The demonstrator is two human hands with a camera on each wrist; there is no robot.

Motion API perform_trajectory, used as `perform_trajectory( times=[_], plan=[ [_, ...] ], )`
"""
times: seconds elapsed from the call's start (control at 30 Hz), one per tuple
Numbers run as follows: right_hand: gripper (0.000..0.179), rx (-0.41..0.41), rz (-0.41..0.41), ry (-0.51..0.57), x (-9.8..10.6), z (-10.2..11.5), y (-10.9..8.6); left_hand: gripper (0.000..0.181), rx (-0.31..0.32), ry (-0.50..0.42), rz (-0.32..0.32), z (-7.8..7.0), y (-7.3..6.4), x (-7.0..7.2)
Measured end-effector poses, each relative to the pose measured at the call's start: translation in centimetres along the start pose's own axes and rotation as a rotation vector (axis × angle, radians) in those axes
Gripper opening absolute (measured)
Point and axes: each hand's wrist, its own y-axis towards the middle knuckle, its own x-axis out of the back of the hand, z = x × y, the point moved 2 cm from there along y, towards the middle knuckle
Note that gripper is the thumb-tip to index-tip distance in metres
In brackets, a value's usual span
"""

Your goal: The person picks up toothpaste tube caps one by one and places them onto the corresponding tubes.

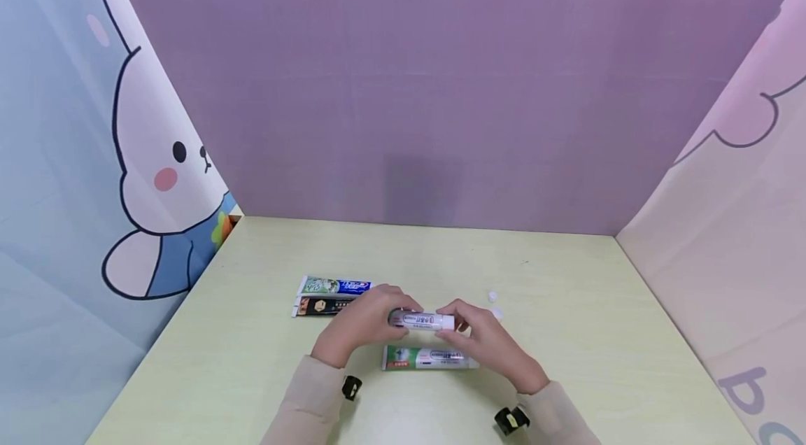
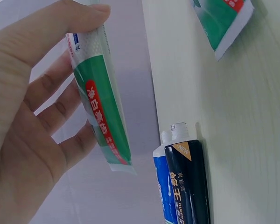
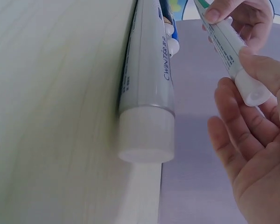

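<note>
A green and white toothpaste tube (image 2: 102,98) is held above the table between both hands. My left hand (image 1: 371,319) grips its body, thumb on the near face and fingers behind. At the other end sits a white cap (image 3: 252,88), which my right hand (image 1: 491,340) pinches between thumb and fingers. Below the hands a second green and white toothpaste tube (image 1: 431,358) lies on the table with its wide white cap (image 3: 147,135) on. Behind the left hand lie a blue and green toothpaste tube (image 1: 334,286) and a black toothpaste tube (image 2: 189,182), their nozzles bare.
Two small white caps, one (image 1: 492,297) behind the other (image 1: 497,312), lie on the pale table (image 1: 567,333) beyond the right hand. A purple cloth wall (image 1: 415,81) stands at the back, with printed curtains on both sides.
</note>
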Motion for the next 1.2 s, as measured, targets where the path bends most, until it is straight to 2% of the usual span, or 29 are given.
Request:
perform_trajectory(
  times=[0.33,0.7,0.93,1.07,1.2],
  plan=[
    [0.025,0.06,-0.041,0.015,0.4,-0.4,-0.5,0.036,0.036,-0.009,-0.008,0.5,-0.6,0.2],
    [0.026,0.019,-0.046,0.009,1.3,-1.1,-1.3,0.041,0.073,0.075,-0.032,2.2,-2.4,0.9],
    [0.027,0.0,-0.041,0.012,1.8,-1.4,-1.7,0.044,0.061,0.037,-0.043,2.8,-2.7,0.7],
    [0.028,-0.05,-0.03,0.029,2.0,-1.5,-1.8,0.044,0.062,0.017,-0.041,2.8,-2.7,0.4],
    [0.03,-0.089,-0.037,0.002,2.2,-1.8,-1.9,0.043,0.077,0.005,-0.037,2.7,-2.6,0.2]
  ],
)
